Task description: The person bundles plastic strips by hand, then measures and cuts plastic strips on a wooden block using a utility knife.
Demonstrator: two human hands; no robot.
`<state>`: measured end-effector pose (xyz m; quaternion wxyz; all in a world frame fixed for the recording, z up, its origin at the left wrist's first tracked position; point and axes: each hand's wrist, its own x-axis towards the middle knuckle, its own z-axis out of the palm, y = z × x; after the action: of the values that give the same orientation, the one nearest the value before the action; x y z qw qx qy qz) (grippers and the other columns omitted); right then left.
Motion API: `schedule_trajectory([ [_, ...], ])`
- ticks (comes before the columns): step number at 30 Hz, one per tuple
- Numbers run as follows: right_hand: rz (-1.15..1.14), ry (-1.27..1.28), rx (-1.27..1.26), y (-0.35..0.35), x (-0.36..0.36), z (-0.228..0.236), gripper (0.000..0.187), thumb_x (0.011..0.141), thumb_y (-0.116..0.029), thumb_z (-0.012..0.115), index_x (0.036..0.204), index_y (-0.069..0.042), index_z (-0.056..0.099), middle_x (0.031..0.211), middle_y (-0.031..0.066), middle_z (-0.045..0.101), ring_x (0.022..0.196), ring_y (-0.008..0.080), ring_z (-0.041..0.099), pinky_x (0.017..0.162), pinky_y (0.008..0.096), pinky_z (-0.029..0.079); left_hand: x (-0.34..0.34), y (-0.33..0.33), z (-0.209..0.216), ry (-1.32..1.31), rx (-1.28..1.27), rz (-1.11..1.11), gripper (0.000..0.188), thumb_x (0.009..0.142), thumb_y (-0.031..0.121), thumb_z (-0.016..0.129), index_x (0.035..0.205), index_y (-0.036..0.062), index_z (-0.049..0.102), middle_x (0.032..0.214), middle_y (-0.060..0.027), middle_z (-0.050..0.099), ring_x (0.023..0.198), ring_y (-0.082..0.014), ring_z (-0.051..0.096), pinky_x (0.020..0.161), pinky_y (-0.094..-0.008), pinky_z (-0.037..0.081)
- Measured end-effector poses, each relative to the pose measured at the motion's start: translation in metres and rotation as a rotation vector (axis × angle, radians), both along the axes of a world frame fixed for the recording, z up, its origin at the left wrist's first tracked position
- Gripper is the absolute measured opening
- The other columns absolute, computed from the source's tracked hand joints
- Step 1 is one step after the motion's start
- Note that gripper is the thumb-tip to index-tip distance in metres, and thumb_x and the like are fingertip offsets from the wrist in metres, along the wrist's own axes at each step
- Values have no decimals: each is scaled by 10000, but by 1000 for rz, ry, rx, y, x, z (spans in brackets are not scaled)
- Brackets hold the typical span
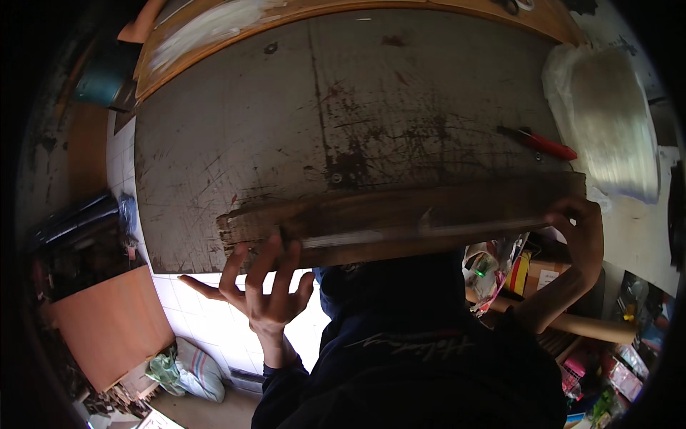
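One plank [400,207] seems mid-handling: left hand [268,289] splayed without visible hold at its left end, right hand [586,232] curled at its right, grip unclear.

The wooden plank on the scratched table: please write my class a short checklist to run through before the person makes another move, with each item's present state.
1. Wooden plank lying on the table: ok, along its near side.
2. Left hand at the plank's left part: ok, fingers spread at its near edge; firm contact: cannot tell.
3. Right hand at the plank's right end: ok; how firmly it grips: cannot tell.
4. Red-handled tool apart from the plank: ok, it lies beyond it.
5. Tabletop free of loose tools: not ok, the red-handled one lies there.
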<state>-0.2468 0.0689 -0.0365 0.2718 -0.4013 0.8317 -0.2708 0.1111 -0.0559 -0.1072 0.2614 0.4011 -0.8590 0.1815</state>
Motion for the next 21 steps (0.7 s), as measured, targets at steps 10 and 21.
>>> schedule_trajectory([
  [10,-27,63,-31,3,-13,-13,140,674,-64,672,723,4,560,603,20,529,585,75,489,547,222,368,0,-3,-8,-25,-110,-59,328,841,376,419,755,173,662,908,28,575,1041,-212,461,1001,-633,49],
  [21,38,119,-40,4,-15,-15,132,691,-71,653,703,-13,535,581,27,504,543,71,449,507,236,341,2,-4,-14,-136,-261,-89,303,831,407,461,732,189,648,814,102,585,1023,-168,481,968,-674,9],
])
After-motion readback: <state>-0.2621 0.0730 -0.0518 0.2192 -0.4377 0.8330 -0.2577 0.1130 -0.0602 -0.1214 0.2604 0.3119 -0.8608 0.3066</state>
